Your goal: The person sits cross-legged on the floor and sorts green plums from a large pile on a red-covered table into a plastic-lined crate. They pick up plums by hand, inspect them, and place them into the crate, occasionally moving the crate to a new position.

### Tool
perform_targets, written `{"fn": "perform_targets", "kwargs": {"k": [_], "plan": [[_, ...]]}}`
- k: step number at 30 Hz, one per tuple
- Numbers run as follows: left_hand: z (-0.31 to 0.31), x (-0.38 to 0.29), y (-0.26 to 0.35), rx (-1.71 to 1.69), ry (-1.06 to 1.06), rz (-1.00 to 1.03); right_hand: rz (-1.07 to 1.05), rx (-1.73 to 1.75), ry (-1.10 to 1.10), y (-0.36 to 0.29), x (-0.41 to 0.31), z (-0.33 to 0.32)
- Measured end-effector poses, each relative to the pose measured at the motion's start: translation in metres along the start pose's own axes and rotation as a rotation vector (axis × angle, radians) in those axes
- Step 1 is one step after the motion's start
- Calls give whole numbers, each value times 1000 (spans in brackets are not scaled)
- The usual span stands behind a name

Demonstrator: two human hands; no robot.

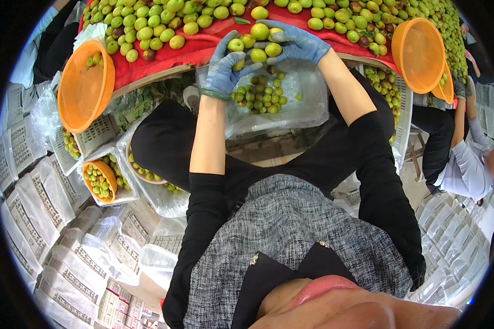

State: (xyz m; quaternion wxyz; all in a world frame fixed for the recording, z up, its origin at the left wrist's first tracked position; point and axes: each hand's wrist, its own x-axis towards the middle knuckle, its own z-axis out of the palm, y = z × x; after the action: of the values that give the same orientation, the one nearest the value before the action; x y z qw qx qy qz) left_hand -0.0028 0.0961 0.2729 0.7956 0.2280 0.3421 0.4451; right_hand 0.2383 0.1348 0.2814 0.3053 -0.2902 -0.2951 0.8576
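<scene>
My left hand (224, 72) and my right hand (302, 44) wear blue-grey gloves and face each other at the table's near edge. Between them they cup several green jujubes (258, 31), some resting in the left fingers and others against the right ones. A green bangle (215, 94) circles my left wrist. Just below the hands stands a container lined with clear plastic (313, 107), with more jujubes (267, 98) gathered in its middle. Beyond my fingers, a large heap of green and brown-patched jujubes (156, 24) lies on a red cloth (206, 47).
Orange plastic baskets (72, 96) (418, 53) flank the table edge. A white crate (403, 111) of jujubes is by my right knee. A smaller orange basket (112, 181) sits at left, near stacked plastic-covered crates (45, 197). Another person (465, 168) sits at right.
</scene>
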Motion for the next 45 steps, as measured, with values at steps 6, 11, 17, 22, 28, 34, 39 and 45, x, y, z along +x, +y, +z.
{"fn": "perform_targets", "kwargs": {"k": [6,11,17,22,28,34,39,45], "plan": [[-37,-34,-17,18,-65,-181,64,-253,148,55,-31,21],[-74,-27,-88,185,67,-344,268,65,321,140,-29,-3],[-129,5,-178,729,188,-214,177,-698,352,229,-6,-53],[-147,6,-200,650,276,-152,358,-557,448,235,5,-65],[-167,17,-208,827,474,-57,262,-1026,497,202,19,-82],[-217,1,-223,996,665,-230,275,-1451,544,208,-7,-109],[-242,-1,-266,1153,772,-123,321,-1489,446,260,5,-93],[-248,-7,-270,1171,751,-376,254,-1622,367,305,46,-77]]}}
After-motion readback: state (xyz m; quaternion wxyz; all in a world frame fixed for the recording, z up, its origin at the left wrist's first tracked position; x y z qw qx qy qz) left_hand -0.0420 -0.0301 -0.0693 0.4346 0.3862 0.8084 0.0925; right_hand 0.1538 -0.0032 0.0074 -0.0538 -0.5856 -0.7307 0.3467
